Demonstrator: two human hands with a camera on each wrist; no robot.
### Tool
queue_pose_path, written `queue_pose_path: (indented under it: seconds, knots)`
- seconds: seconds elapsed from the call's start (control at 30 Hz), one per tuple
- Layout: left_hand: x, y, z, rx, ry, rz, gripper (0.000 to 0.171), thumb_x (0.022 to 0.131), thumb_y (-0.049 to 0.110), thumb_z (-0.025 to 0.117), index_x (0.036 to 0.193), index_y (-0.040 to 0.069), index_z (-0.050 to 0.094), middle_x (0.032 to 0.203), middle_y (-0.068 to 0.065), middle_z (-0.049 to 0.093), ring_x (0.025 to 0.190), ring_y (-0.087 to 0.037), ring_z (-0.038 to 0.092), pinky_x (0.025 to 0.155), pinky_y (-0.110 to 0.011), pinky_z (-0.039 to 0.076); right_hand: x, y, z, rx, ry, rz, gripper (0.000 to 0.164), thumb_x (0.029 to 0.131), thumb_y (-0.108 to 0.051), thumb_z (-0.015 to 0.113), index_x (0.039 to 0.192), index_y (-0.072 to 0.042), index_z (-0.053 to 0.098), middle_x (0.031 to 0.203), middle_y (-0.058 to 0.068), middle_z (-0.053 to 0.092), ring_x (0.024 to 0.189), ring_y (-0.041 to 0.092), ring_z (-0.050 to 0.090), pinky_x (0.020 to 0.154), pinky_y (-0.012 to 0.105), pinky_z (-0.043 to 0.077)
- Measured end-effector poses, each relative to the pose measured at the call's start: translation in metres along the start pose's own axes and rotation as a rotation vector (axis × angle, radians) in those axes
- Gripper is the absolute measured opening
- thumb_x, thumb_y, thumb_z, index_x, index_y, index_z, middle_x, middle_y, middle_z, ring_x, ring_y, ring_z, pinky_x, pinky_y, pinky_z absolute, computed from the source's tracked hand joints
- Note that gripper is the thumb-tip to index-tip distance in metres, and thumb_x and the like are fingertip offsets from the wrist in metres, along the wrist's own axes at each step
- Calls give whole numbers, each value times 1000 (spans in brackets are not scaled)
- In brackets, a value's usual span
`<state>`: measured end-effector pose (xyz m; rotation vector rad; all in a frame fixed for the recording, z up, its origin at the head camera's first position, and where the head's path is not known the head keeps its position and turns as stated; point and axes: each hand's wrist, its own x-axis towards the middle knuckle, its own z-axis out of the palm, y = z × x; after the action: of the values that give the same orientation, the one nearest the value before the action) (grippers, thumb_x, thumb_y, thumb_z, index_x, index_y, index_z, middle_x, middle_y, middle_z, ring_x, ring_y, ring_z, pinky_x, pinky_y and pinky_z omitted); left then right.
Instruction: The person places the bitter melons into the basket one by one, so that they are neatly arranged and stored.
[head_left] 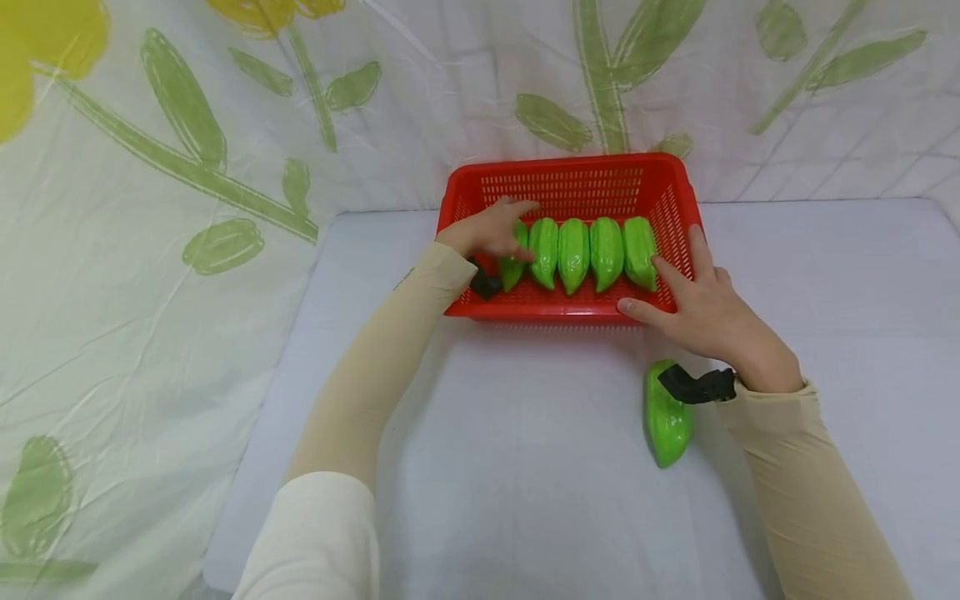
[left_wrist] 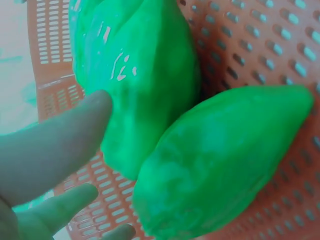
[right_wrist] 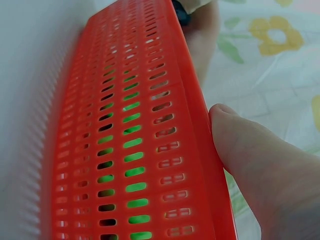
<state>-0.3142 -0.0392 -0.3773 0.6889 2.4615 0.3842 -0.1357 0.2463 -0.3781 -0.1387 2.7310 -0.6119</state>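
Observation:
A red slotted plastic basket (head_left: 555,313) stands on the table and holds a row of several glossy green ridged gourds (head_left: 573,254) with pointed ends. My left hand (head_left: 487,229) reaches over the leftmost gourd (left_wrist: 220,165) with fingers spread. In the left wrist view its thumb overlaps the neighbouring gourd; whether they touch I cannot tell. My right hand (head_left: 705,308) lies on the basket's front right corner, fingers spread. Its thumb (right_wrist: 240,135) rests on the front rim, and one finger reaches to the rightmost gourd. Another gourd (head_left: 667,425) lies on the table, beside the right wrist.
The pale table (head_left: 510,458) extends in front of the basket and to both sides. A white sheet (head_left: 450,100) with a green and yellow plant print hangs behind it and to the left. Black straps (head_left: 697,387) sit on the wrists.

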Motion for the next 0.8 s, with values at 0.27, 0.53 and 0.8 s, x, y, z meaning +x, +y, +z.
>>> queue_pose_path:
  seconds: [0.27, 0.53, 0.8]
  knots:
    - [-7, 7, -7, 42, 71, -6, 92, 95, 42, 73, 167, 17, 21, 172, -17, 13, 159, -36, 16, 128, -50, 26, 1, 1, 0, 5, 2, -2, 110, 92, -81, 48, 166, -6, 18, 166, 13, -39, 139, 72, 18, 97, 84, 37]
    - [-32, 29, -19, 85, 111, 2, 90, 98, 49, 67, 168, 23, 18, 175, -11, 6, 161, -39, 10, 128, -55, 23, 1, 0, -1, 6, 4, -8, 109, 93, -80, 48, 166, -5, 19, 167, 14, -38, 138, 73, 19, 97, 84, 38]
    - [-60, 60, -13, 86, 152, 94, 85, 99, 50, 64, 168, 24, 21, 175, -9, 5, 162, -35, 8, 128, -51, 25, 1, 1, -1, 4, -1, -3, 109, 92, -80, 49, 166, -5, 19, 167, 15, -37, 138, 72, 19, 96, 84, 39]
